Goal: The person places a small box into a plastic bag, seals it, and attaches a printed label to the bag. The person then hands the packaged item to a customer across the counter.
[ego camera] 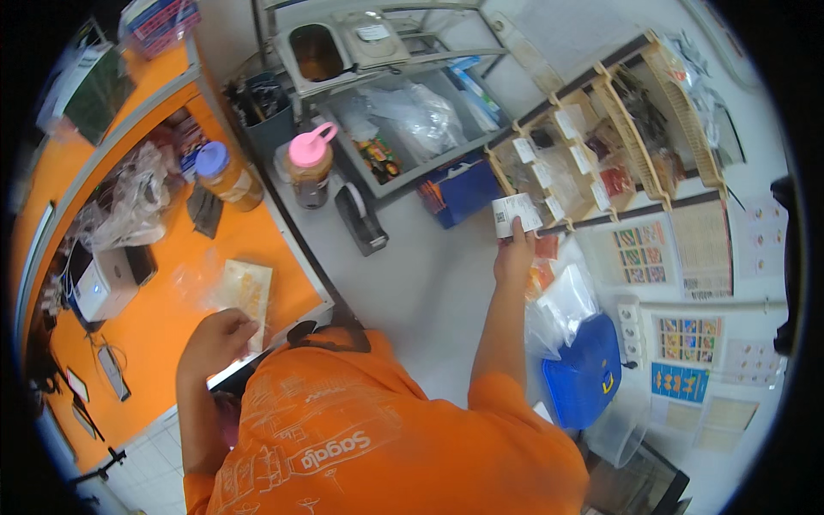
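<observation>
My right hand (513,256) is stretched out to the right and holds a white printed paper slip (517,214), thumb on top, in front of the labelled wall bins (553,206). My left hand (222,338) is half curled above the orange counter, beside a flat pale packet with a yellow print (248,290). Whether it touches the packet or holds anything is unclear. A clear plastic wrapper (196,280) lies left of the packet.
On the grey surface stand a black tape dispenser (360,219), a pink-lidded jar (311,167) and a blue box (460,190). A purple-lidded bottle (228,177) and white label printer (106,283) stand on the orange counter. A blue case (582,373) is at right.
</observation>
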### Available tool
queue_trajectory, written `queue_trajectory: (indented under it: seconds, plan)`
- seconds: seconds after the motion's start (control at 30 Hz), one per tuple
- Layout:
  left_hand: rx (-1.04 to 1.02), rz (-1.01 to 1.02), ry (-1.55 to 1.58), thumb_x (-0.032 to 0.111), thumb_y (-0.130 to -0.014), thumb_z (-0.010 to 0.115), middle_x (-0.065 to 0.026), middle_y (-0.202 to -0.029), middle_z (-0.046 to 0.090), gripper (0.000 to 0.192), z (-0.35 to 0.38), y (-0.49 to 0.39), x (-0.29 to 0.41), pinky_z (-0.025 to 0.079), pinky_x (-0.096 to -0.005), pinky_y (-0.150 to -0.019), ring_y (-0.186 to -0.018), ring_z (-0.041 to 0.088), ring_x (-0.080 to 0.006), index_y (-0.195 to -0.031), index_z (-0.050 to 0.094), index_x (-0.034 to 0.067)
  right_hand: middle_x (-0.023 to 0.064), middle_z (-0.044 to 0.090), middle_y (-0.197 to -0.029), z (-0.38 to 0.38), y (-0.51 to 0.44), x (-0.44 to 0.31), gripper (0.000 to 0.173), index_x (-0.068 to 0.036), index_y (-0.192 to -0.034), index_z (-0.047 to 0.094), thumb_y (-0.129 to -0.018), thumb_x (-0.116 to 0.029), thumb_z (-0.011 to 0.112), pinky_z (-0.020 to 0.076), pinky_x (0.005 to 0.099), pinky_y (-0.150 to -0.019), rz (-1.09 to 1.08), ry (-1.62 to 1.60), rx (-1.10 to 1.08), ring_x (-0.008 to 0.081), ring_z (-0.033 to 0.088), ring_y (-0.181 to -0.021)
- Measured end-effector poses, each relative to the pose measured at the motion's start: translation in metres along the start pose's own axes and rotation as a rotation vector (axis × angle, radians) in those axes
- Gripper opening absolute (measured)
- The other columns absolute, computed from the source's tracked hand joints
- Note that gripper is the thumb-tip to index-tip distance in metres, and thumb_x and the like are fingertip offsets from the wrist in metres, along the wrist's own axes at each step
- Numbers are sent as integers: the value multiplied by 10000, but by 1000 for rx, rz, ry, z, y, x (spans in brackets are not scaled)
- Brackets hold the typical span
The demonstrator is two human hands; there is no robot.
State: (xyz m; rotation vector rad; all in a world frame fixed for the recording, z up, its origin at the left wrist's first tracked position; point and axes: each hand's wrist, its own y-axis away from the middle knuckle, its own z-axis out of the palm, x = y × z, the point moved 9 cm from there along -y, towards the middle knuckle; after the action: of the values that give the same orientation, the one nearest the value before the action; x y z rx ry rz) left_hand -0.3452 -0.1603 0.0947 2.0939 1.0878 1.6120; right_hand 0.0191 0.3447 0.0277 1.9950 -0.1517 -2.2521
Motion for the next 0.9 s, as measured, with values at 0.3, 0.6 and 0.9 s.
queue_trajectory:
  seconds: [0.3,0.6,0.9]
  plan:
    - [-117,421,899,356,-1110,573,-100,-1162,757,483,48,-32,79,559,-316,-948,-1048,714,-179,-1392,618,-33,40,753,-1087,210,247,-14,202,-33,-1181,727,-1006,-133,731,533,290,-840,234,190,-1103,129,680,-963]
    - [121,375,896,201,-1059,675,-58,-1104,760,282,14,-22,65,538,-296,-943,-1018,688,-123,-1221,732,-23,76,732,-942,239,301,-11,213,8,-1081,779,-935,-146,781,477,303,-715,-246,627,-1270,162,617,-793]
    - [223,459,799,137,-1037,697,-76,-1182,742,196,14,-19,42,527,-295,-984,-1080,678,-140,-1161,732,-11,93,766,-1101,238,309,10,294,26,-1262,733,-1037,-125,619,539,288,-851,53,498,-1186,117,672,-956]
